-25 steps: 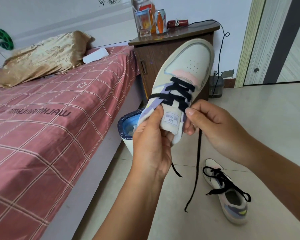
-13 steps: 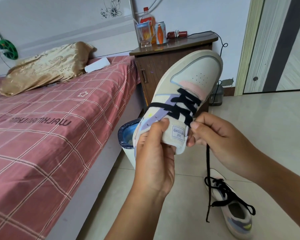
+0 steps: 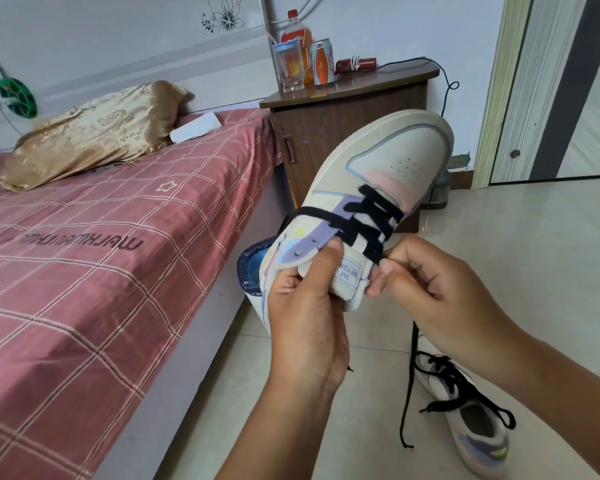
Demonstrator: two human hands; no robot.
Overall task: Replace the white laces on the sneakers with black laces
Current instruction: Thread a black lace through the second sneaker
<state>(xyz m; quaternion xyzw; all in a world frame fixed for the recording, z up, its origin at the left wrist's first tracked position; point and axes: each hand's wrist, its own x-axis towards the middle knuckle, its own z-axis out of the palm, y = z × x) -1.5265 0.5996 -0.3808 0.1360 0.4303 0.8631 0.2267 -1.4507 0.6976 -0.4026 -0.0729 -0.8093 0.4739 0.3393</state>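
A white sneaker (image 3: pixel 392 157) with pastel panels is held up in the air, toe pointing away and to the right. My left hand (image 3: pixel 305 303) grips its collar and tongue, thumb pressed on the tongue. A black lace (image 3: pixel 378 216) crosses the lower eyelets. My right hand (image 3: pixel 426 282) pinches this lace beside the tongue, and its loose end (image 3: pixel 407 393) hangs toward the floor. A second sneaker (image 3: pixel 478 427) laced in black lies on the tiled floor at the lower right.
A bed (image 3: pixel 84 271) with a red checked sheet and a gold pillow (image 3: pixel 90 133) fills the left. A wooden nightstand (image 3: pixel 343 119) with a bottle, can and glass stands behind the shoe. A bin (image 3: pixel 253 268) lined with a dark bag sits under the shoe. A door (image 3: pixel 551 88) is at right.
The held sneaker has tilted so its toe points further right and sits lower in view. My right hand has shifted down with the lace, still pinching it beside the tongue.
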